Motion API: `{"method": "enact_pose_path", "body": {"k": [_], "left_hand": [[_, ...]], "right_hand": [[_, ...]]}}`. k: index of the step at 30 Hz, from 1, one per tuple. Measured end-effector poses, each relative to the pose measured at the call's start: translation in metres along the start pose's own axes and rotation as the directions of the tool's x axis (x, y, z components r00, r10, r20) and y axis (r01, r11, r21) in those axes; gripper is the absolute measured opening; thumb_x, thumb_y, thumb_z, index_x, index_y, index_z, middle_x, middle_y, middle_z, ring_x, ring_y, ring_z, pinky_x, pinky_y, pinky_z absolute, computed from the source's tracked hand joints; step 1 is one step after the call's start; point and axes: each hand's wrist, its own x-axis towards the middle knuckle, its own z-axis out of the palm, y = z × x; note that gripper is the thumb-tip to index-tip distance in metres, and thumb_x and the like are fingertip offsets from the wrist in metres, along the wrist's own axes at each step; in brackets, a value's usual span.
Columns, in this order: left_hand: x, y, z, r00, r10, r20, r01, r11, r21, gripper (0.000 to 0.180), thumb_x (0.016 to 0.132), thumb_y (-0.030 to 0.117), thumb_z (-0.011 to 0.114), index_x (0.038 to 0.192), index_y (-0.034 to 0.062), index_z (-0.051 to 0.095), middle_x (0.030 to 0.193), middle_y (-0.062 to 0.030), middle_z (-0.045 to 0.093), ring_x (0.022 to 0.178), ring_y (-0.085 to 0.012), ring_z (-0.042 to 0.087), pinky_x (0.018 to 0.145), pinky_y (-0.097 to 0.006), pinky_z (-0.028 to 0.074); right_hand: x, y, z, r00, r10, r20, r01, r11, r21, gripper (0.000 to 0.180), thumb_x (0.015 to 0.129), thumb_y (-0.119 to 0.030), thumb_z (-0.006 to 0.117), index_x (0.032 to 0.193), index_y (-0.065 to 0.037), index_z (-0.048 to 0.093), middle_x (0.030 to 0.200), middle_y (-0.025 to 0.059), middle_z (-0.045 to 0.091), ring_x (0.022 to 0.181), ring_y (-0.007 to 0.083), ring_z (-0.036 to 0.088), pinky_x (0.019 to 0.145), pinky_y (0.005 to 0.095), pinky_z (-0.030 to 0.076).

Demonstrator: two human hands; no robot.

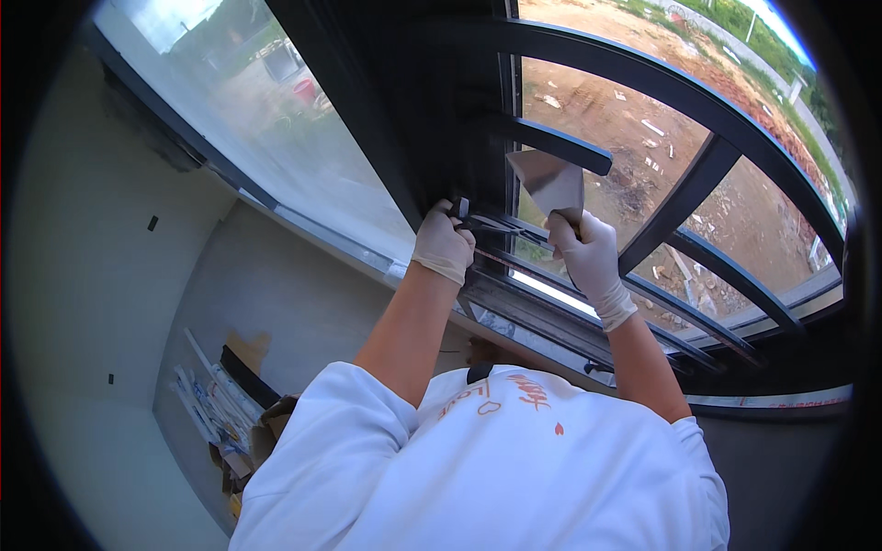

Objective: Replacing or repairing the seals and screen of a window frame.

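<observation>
My right hand (593, 262), in a white glove, is closed round the grip of a wide-bladed scraper (553, 182). Its flat metal blade points up and away, close beside the short end of a dark bar (560, 145). To the left, my gloved left hand (443, 244) is closed at the dark window frame (432, 119). A small dark piece with a pale end (462, 208) sticks out by its fingers; whether it is a handle or a tool I cannot tell. Thin dark strips (505, 228) lie between the two hands.
Dark metal bars (634, 66) cross the window opening on the right, with dirt ground and rubble outside. A large glass pane (266, 101) slants at the upper left. Long white strips (207, 404) and a cardboard box (266, 427) lie against the wall at lower left.
</observation>
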Motion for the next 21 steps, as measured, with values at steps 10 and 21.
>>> {"method": "enact_pose_path", "body": {"k": [10,21], "left_hand": [[0.010,-0.009,-0.002,0.992,0.097,0.086,-0.105,0.991,0.088,0.016,0.080,0.019,0.058,0.066,0.0150,0.049,0.055,0.0053,0.039,0.041,-0.0063,0.033,0.035,-0.019,0.024],[0.004,-0.013,-0.019,0.983,0.140,0.117,-0.148,0.987,0.061,0.016,0.086,0.016,0.062,0.071,0.0112,0.055,0.054,0.0047,0.045,0.044,-0.0049,0.039,0.036,-0.018,0.031]], "right_hand": [[0.002,0.002,0.000,0.999,-0.045,-0.006,0.045,0.999,0.014,0.019,0.085,-0.017,0.060,0.094,-0.002,0.065,0.063,0.0093,0.058,0.056,0.0093,0.052,0.055,0.0259,0.044],[0.001,0.003,0.001,0.999,-0.040,0.010,0.041,0.997,-0.065,0.021,0.084,-0.020,0.060,0.095,-0.002,0.065,0.072,0.0169,0.063,0.060,0.0228,0.062,0.057,0.0310,0.046]]}}
